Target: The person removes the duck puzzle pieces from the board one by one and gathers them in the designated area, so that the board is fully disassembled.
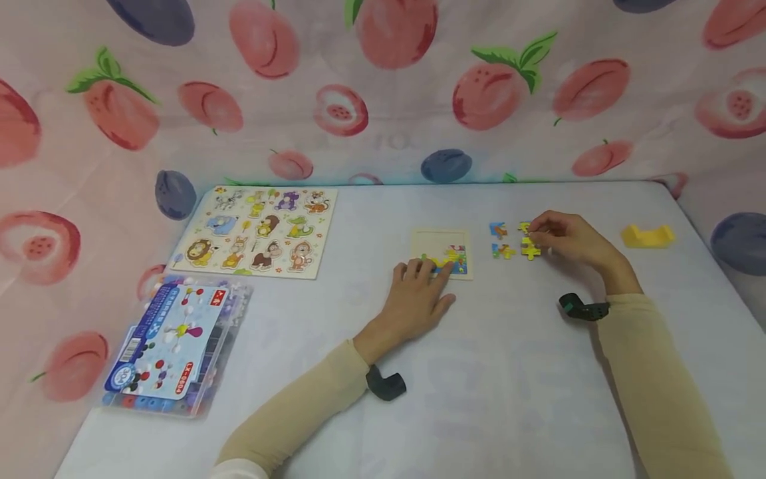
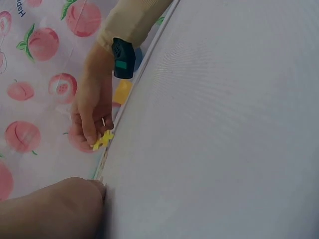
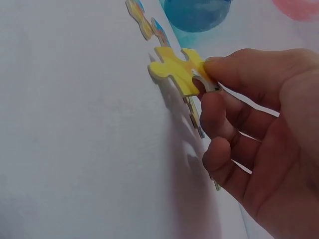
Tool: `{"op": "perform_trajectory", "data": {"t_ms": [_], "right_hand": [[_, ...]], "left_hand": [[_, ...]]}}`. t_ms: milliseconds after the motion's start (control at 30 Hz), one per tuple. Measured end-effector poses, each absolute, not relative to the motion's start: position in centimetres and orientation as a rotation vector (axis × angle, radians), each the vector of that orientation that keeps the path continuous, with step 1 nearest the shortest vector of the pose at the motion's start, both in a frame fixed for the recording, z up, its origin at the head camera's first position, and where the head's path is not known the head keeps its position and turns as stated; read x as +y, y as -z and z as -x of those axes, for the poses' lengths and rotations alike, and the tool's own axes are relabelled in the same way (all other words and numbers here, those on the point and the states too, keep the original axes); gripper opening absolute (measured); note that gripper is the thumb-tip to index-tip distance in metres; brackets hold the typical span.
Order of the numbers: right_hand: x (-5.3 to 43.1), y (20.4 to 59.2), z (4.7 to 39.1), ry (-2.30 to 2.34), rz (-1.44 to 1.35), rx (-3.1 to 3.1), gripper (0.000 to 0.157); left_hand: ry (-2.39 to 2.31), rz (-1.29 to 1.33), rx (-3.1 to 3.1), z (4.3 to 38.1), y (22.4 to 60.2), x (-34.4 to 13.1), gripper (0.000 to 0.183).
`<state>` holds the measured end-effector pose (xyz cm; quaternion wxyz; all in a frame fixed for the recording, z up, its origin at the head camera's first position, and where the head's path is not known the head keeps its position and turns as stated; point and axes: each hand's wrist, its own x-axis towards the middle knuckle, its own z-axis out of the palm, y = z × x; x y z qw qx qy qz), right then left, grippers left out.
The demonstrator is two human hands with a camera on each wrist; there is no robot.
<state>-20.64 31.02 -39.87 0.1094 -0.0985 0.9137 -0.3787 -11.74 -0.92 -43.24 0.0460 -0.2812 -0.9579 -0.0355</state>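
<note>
My right hand (image 1: 574, 243) pinches a yellow jigsaw piece (image 3: 174, 72) between thumb and fingers, raised off the table in the right wrist view. Other loose jigsaw pieces (image 1: 499, 230) lie close by, to its left and behind it. A small wooden puzzle tray (image 1: 439, 239) lies left of these, with joined colourful pieces (image 1: 459, 258) along its lower and right parts. Resting on the tray's front part, my left hand (image 1: 413, 303) has its fingertips on the pieces and covers some of them. In the left wrist view, only part of the left hand (image 2: 55, 209) shows.
An animal puzzle board (image 1: 257, 229) lies at the back left. Nearer, a clear plastic case (image 1: 173, 346) with a printed card holds small coloured parts. A yellow cradle-shaped block (image 1: 648, 236) sits at the far right. Fruit-patterned cloth (image 1: 383, 146) rises behind the table.
</note>
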Motion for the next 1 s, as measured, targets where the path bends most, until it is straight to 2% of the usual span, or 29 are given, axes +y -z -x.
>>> {"op": "perform_trajectory", "data": {"t_ms": [400,1000], "right_hand": [[31.1,40.2,20.4,0.879,0.255,2.785,0.033],[27.9,40.3,20.7,1.002,0.376,2.816,0.02]], "left_hand": [[0.137,0.88,-2.953,12.1,43.3,-1.0,0.057],[0.22,0.872,-2.915,11.9,43.4,-1.2,0.055]]}}
